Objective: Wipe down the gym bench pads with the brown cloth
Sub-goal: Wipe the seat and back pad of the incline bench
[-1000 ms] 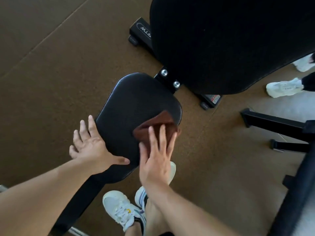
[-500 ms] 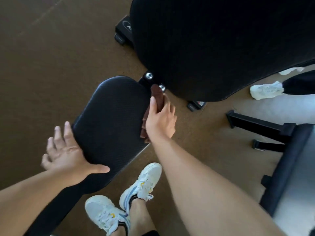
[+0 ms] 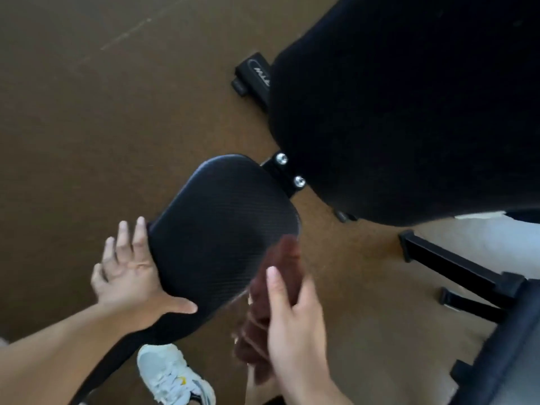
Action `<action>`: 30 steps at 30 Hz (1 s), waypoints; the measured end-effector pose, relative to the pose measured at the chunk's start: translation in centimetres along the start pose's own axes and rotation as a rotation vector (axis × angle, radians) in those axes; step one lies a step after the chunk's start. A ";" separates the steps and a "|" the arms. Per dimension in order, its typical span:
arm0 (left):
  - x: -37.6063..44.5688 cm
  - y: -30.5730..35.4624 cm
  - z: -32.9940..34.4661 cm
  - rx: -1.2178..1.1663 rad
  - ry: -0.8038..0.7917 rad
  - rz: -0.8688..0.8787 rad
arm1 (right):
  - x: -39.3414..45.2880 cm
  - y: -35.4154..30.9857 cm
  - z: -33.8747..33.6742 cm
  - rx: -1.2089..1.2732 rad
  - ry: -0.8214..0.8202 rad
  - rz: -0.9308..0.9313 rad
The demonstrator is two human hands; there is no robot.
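Left hand: the left hand point(image 3: 128, 276) is lying flat at lower left of the frame, fingers spread wide, palm bracing the seat pad's left edge, thumb reaching onto its near end.
Right hand: the right hand point(image 3: 295, 323) is gripping the cloth point(image 3: 274, 287) at lower centre, thumb pressing over it, fingers wrapping behind.
Cloth: bunched lengthwise and motion-blurred, running along the right edge of the seat pad point(image 3: 225, 229); whether it is touching that edge is hard to tell.
Back pad: the back pad point(image 3: 409, 106) is filling the upper right, dark and tilted.
Doing it well: probably the side edge is being wiped; spreading the cloth flatter and keeping firm pressure along the seam would help, with the braced hand steadying the pad.
Writing: a black foot cap point(image 3: 254, 74) at upper centre is carrying pale lettering, too blurred to read.
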State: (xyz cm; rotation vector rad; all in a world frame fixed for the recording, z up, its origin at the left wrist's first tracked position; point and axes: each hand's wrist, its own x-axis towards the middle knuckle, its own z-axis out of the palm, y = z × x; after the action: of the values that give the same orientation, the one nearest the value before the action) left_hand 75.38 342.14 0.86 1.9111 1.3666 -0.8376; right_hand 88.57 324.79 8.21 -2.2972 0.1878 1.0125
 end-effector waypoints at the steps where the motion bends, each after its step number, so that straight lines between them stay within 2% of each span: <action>1: -0.1 0.4 -0.3 0.007 -0.006 -0.022 | 0.8 -1.1 -0.9 -0.034 0.016 -0.096; 4: 0.5 0.4 -0.2 -0.005 -0.003 -0.032 | 6.5 -3.8 2.0 -0.443 -0.013 -0.390; 6: 0.4 0.2 -0.2 -0.007 0.000 -0.030 | 10.7 -3.7 5.1 -0.720 0.017 -0.505; 9: 0.4 0.2 -0.4 -0.004 -0.003 -0.018 | 13.4 -3.9 6.5 -0.783 0.149 -0.622; 12: 0.3 0.1 -0.2 -0.007 -0.002 -0.002 | 14.4 -5.5 6.2 -0.808 0.136 -0.711; 15: 0.1 -0.3 -0.1 -0.064 0.002 0.061 | 15.7 -10.1 7.3 -0.811 0.090 -0.751; 17: -0.5 -1.2 -0.5 -0.268 0.017 0.106 | 15.6 -12.9 9.2 -0.868 0.043 -0.758; 18: -0.9 -1.7 -0.8 -0.474 0.052 0.105 | 15.1 -13.8 10.3 -0.928 0.035 -0.786; 20: -2.0 -3.4 -0.9 -0.900 0.239 0.043 | 13.2 -14.3 12.1 -1.078 0.021 -0.888; 22: -3.2 -5.5 -0.2 -1.069 0.465 -0.076 | 9.8 -13.4 14.4 -1.256 -0.089 -1.038; 24: -4.5 -7.4 0.8 -1.090 0.555 -0.159 | 5.8 -11.2 17.0 -1.357 -0.300 -1.186; 26: -5.9 -9.0 1.8 -1.051 0.586 -0.184 | 1.8 -8.1 19.3 -1.404 -0.537 -1.357; 27: -6.4 -9.5 2.2 -1.033 0.588 -0.186 | 0.3 -6.4 19.7 -1.443 -0.631 -1.499; 29: -7.4 -10.0 2.3 -0.999 0.559 -0.180 | -0.2 -3.5 19.2 -1.452 -0.746 -1.792; 30: -7.7 -10.1 2.2 -0.981 0.541 -0.171 | 0.5 -2.7 18.1 -1.420 -0.768 -1.879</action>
State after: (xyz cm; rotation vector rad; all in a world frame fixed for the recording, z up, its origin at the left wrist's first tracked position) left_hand 63.40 338.71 4.33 1.2490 1.7991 0.3296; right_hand 78.65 337.64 -0.26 -1.2825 -2.9609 0.6528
